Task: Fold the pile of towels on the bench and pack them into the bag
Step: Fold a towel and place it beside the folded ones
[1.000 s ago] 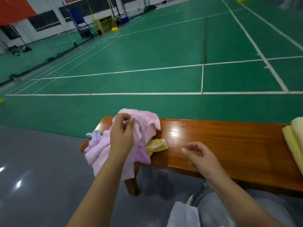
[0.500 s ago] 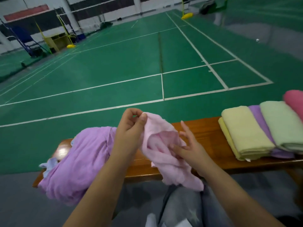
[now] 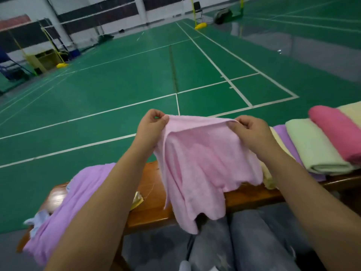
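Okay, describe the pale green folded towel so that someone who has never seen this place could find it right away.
Start at the long glossy brown wooden bench in front of the green court, then go to the row of folded towels at its right end. The pale green folded terry towel lies there between a lilac folded towel and a deep pink rolled towel. It is the only mint-green one.

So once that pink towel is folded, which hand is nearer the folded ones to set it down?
The right hand, probably. Both hands pinch the pink towel's top edge, but the folded towels lie on the bench to its right; the left hand would have to cross over.
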Demonstrator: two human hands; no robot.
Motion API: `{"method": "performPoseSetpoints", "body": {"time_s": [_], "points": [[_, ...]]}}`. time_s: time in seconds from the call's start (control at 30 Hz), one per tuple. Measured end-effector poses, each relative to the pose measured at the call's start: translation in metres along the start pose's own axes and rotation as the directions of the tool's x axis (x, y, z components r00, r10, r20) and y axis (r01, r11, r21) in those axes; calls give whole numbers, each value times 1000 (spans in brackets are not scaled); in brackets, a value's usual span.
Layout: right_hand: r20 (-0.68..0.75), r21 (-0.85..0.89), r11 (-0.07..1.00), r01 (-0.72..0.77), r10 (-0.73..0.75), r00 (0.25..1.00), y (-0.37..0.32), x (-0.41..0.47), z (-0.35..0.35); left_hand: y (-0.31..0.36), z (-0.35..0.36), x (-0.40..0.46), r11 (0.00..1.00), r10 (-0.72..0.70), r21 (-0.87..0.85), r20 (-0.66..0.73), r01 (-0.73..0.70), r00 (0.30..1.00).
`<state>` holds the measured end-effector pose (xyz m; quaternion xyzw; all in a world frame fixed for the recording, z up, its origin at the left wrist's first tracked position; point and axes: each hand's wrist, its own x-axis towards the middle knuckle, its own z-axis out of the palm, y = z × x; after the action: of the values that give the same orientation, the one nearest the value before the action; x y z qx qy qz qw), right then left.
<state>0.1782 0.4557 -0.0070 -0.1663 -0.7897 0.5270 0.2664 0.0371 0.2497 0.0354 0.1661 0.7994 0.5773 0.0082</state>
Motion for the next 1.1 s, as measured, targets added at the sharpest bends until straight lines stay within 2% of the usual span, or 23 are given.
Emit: {"method": "performPoseSetpoints", "body": {"time_s": [0.1,0.17,0.3,0.4,0.47,0.53,0.6,0.67,0.73,0.8,0.87,0.97,1.03,1.1], "points": [[-28,21,998,-66,67,997,7,5,14,-37,19,12,971,-26,239,35,17,999],[20,49,979,-198,198,980,19,2,26,-67,27,6,928,-97,366,74,64,993],[77,226,856,-465,460,885,56,-3,43,-120,26,-23,821,-280,540,99,185,955],[159,317,796,-516,491,856,64,-6,53,-150,13,-47,708,-398,657,65,261,915],[201,266,834,-483,442,874,64,-10,61,-163,6,-61,659,-426,705,65,261,903],[205,108,901,-419,392,897,65,-18,65,-170,3,-68,659,-384,715,54,233,922],[169,-126,940,-317,336,927,72,-27,64,-172,2,-75,715,-354,651,24,254,935],[139,-337,921,-197,256,957,79,-39,60,-172,3,-83,775,-333,575,23,260,943],[144,-458,885,-85,168,975,87,-54,56,-171,4,-95,807,-318,540,56,239,947],[186,-523,851,-52,173,967,94,-70,53,-176,4,-103,802,-301,562,87,203,950],[286,-593,804,-29,245,926,103,-85,51,-183,3,-108,784,-286,594,87,181,954],[399,-741,663,111,301,866,117,-101,50,-189,-1,-110,791,-252,583,35,185,967],[363,-734,670,108,254,896,128,-105,49,-190,-5,-110,789,-279,568,-7,234,960],[280,-683,729,41,210,937,136,-110,46,-192,-7,-111,788,-302,553,-37,271,953]]}}
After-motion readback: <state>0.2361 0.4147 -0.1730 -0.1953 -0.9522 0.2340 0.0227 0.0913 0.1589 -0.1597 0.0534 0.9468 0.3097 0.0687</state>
